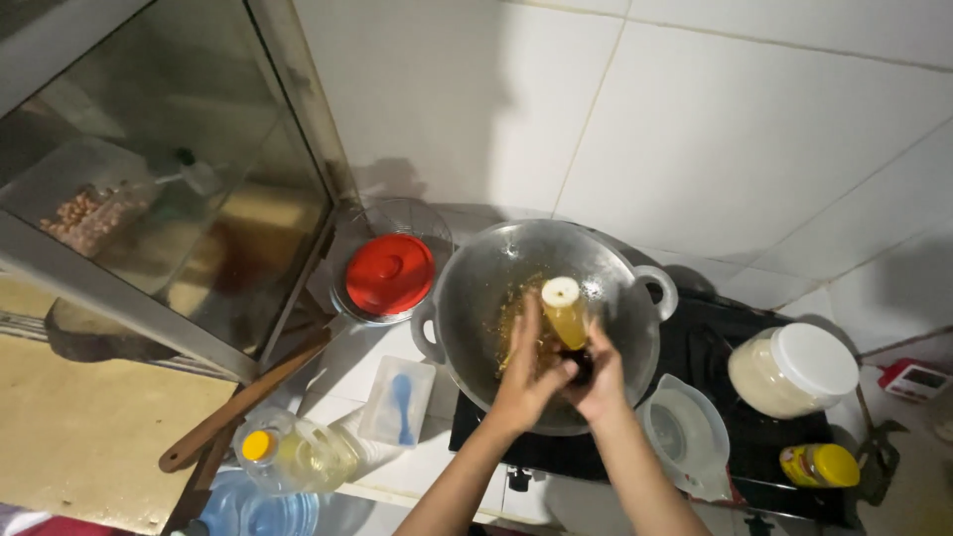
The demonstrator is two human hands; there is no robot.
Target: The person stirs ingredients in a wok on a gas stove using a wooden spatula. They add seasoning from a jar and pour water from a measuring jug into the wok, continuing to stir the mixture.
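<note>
Both hands, left hand [524, 382] and right hand [598, 382], clamp the inverted yellow-liquid plastic bottle [566, 313] over the round metal wok [476, 288]; we judge steady tilt, mouth kept centred above wok, avoids spills.

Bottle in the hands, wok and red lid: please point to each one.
bottle [566, 316], head view, on its yellow body.
wok [476, 288], head view, on its inner left wall.
red lid [389, 273], head view, near its middle knob.
</note>
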